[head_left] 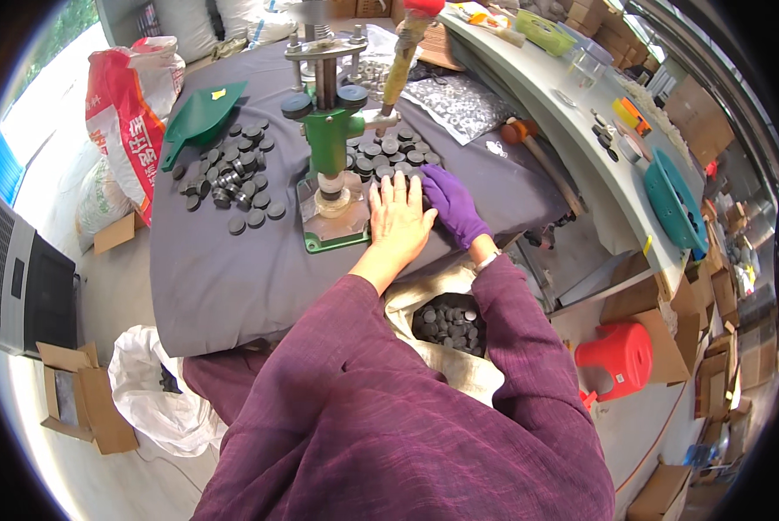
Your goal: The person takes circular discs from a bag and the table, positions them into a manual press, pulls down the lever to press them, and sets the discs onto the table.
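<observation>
My bare left hand [398, 215] lies over the near edge of a pile of dark round discs [392, 149], fingers stretched out. Beside it, my right hand [453, 207] in a purple glove rests at the same pile; its fingers reach forward and partly cover discs. Just left of my hands stands a green hand press [328, 146] on a flat base plate [334, 221], with a pale round die [332, 205] under its ram. A lever with a yellow wrapped grip [397, 71] rises from the press. Whatever lies under my palms is hidden.
More discs [224, 178] are scattered left of the press near a green dustpan [204, 122]. A bag of small clear parts [459, 106] and an orange-headed mallet [520, 132] lie right. An open sack of discs [449, 325] is below the table edge; a red stool [613, 359] stands right.
</observation>
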`<state>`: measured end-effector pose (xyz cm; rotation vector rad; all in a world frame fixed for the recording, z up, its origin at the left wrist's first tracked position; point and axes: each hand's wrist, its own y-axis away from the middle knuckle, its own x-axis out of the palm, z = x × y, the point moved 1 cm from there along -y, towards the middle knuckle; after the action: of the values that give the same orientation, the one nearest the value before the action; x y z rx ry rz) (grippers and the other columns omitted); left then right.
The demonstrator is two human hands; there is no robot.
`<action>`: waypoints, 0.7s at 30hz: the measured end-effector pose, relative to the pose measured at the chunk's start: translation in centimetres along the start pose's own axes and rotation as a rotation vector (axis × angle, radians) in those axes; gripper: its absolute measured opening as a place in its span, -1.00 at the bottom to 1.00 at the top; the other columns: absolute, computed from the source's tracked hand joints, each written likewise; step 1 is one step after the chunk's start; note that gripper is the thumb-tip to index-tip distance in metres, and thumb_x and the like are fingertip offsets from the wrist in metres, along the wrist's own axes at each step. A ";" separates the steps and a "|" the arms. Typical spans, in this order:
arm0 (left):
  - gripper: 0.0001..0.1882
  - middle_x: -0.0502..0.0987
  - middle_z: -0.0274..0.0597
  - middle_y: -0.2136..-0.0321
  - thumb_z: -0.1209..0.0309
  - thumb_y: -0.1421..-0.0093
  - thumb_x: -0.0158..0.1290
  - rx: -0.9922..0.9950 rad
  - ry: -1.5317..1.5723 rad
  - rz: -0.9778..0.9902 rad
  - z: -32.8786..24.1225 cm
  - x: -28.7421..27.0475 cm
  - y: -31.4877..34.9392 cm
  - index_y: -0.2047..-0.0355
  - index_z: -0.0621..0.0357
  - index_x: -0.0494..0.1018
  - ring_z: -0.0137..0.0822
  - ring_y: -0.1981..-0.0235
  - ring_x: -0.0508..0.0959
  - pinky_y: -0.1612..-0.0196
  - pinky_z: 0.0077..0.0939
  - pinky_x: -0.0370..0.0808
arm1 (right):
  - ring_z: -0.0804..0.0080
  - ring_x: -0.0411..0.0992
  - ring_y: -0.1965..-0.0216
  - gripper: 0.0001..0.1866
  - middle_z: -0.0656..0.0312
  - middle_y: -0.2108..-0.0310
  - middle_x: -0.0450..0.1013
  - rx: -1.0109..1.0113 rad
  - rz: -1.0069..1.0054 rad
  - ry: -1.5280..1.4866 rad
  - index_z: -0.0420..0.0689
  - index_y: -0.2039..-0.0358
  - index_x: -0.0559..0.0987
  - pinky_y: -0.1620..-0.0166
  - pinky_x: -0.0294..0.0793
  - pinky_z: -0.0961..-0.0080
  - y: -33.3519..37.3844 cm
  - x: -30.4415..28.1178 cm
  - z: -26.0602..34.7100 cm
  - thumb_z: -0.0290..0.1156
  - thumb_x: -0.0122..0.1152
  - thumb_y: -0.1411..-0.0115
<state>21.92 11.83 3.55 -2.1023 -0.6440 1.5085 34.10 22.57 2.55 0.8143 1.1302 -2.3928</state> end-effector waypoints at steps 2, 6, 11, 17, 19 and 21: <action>-0.34 0.30 0.18 -0.14 0.19 -0.11 0.16 0.094 0.046 -0.091 -0.3 -1.3 0.0 -0.16 0.26 0.29 0.15 -0.19 0.25 -0.27 0.14 0.05 | 0.00 0.35 -0.11 -0.61 -0.03 -0.04 0.44 -0.101 -0.007 0.123 -0.21 -0.01 0.50 -0.17 0.31 0.24 0.2 0.0 -0.1 -0.25 0.04 -0.25; -0.71 0.51 0.00 0.15 0.45 -0.01 0.11 0.238 0.230 -0.231 2.2 -5.9 1.4 0.20 0.18 0.50 -0.01 0.13 0.50 0.02 -0.04 0.42 | -0.02 0.38 -0.07 -0.61 -0.06 0.00 0.46 0.056 -0.057 0.046 -0.22 0.01 0.50 -0.14 0.33 0.24 0.7 -0.9 0.8 -0.25 0.05 -0.25; -0.81 0.54 0.01 0.33 0.55 -0.02 0.05 -0.141 -0.040 -0.225 13.5 -11.2 3.4 0.30 0.20 0.50 0.01 0.37 0.58 0.33 -0.14 0.52 | -0.03 0.39 -0.07 -0.59 -0.12 -0.01 0.44 0.035 -0.044 0.054 -0.23 -0.04 0.47 -0.14 0.34 0.26 0.2 -0.9 1.7 -0.24 0.04 -0.28; -0.76 0.56 0.07 0.32 0.31 -0.10 0.10 -0.294 -0.344 0.278 15.9 -10.5 1.8 0.30 0.22 0.48 0.05 0.27 0.59 0.21 -0.09 0.52 | -0.04 0.41 -0.01 -0.59 -0.09 0.04 0.47 0.049 -0.020 0.076 -0.20 -0.02 0.49 -0.09 0.37 0.24 0.2 -1.2 1.9 -0.20 0.06 -0.28; -0.69 0.59 0.09 0.35 0.23 -0.13 0.11 -0.360 -0.409 0.438 16.0 -10.3 1.4 0.29 0.24 0.45 0.07 0.24 0.59 0.17 -0.07 0.51 | -0.01 0.42 -0.01 -0.59 -0.07 0.04 0.48 0.061 -0.036 0.065 -0.18 -0.02 0.50 -0.09 0.37 0.26 0.4 -1.2 2.0 -0.18 0.07 -0.28; -0.67 0.59 0.10 0.36 0.22 -0.13 0.11 -0.376 -0.408 0.455 16.0 -10.4 1.3 0.28 0.26 0.44 0.07 0.24 0.60 0.17 -0.07 0.51 | -0.01 0.41 -0.02 -0.59 -0.07 0.03 0.47 0.056 -0.042 0.061 -0.18 -0.01 0.50 -0.09 0.37 0.26 0.3 -1.1 1.9 -0.17 0.07 -0.27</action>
<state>3.86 6.00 5.79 -2.3454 -0.6586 2.2587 34.47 20.97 4.07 0.8956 1.1179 -2.4596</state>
